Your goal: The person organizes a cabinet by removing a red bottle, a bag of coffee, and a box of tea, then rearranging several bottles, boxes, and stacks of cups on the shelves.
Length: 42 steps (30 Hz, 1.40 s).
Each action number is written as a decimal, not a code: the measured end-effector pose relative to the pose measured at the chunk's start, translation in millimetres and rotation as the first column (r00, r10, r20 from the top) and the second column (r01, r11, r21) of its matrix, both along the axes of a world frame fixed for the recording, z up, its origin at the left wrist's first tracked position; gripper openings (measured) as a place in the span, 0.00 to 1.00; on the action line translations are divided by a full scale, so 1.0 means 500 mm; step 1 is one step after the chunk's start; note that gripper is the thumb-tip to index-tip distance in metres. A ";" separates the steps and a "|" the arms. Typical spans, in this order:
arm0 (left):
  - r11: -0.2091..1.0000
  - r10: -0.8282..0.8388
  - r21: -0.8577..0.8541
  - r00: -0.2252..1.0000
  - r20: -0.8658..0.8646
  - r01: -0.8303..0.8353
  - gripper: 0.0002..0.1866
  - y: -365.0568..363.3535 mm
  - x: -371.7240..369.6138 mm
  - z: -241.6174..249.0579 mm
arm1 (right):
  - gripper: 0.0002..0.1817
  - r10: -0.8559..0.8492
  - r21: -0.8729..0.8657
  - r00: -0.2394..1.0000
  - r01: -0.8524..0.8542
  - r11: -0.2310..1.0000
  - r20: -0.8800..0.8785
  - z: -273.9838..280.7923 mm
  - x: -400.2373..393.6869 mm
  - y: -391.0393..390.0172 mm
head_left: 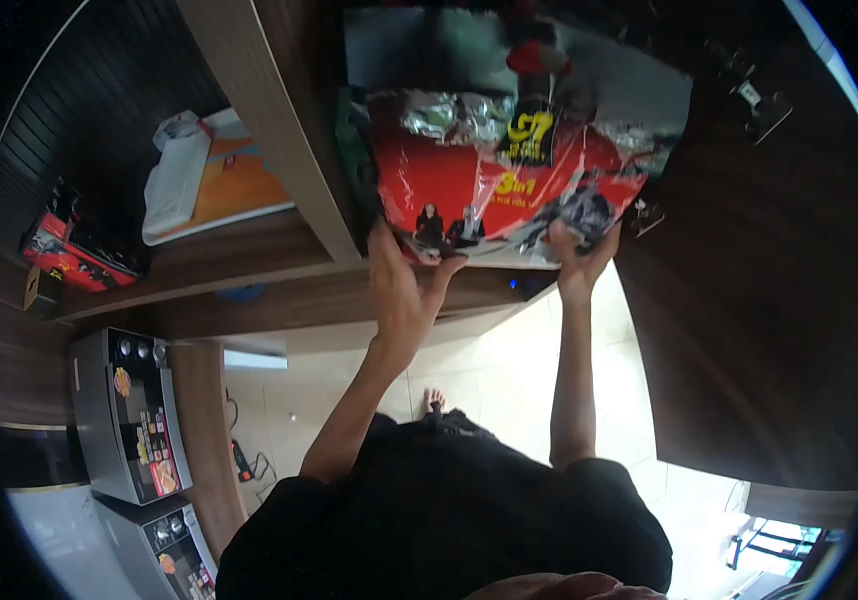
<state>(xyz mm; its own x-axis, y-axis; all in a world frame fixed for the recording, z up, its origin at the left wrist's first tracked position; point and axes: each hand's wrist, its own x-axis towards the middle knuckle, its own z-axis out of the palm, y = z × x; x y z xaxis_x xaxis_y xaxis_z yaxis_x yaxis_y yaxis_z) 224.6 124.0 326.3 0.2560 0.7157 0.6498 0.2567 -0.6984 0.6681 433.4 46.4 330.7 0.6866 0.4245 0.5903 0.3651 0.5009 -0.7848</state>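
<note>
Both my hands grip a large, shiny red and black bag point(449, 190) printed "3in1", which looks like instant coffee. My left hand point(401, 295) holds its lower left side, with the thumb along the bottom edge. At the lower right corner, my right hand point(581, 265) presses its thumb on the crinkled front. The bag is raised in front of a dark wooden cabinet. Its back and most of my fingers are hidden behind it.
Left of a wooden divider point(259, 90), a shelf point(249, 240) holds a white and orange package point(234, 180) and another red and black bag point(89, 245). A cabinet door point(759, 300) stands open at right. Silver ovens point(129, 410) sit lower left.
</note>
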 end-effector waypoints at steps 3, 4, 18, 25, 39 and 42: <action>0.997 -0.065 -0.038 0.998 -0.010 0.065 0.52 0.010 0.004 0.006 | 0.38 -0.064 0.006 0.996 0.064 0.998 0.067 0.014 -0.008 -0.017; 0.997 -0.076 -0.035 0.997 -0.016 0.076 0.52 0.014 0.007 0.006 | 0.38 -0.099 0.014 0.992 0.098 0.995 0.078 0.011 -0.008 -0.021; 0.997 0.051 0.057 0.999 0.001 -0.051 0.54 0.021 0.049 0.004 | 0.31 -0.255 0.028 0.964 0.254 0.967 0.082 0.020 0.008 -0.013; 1.000 -0.004 -0.015 0.999 -0.042 0.003 0.59 0.024 0.044 0.001 | 0.36 -0.161 -0.116 0.987 0.160 0.980 0.003 -0.040 0.061 -0.039; 0.964 -0.165 0.241 0.968 0.191 0.116 0.62 -0.013 -0.005 0.110 | 0.35 -0.239 0.198 0.970 0.245 0.949 -0.056 0.034 -0.012 -0.120; 0.961 -0.121 0.274 0.956 0.266 0.046 0.57 -0.015 -0.011 0.163 | 0.27 -0.184 0.225 0.973 0.213 0.951 -0.143 0.150 -0.056 -0.096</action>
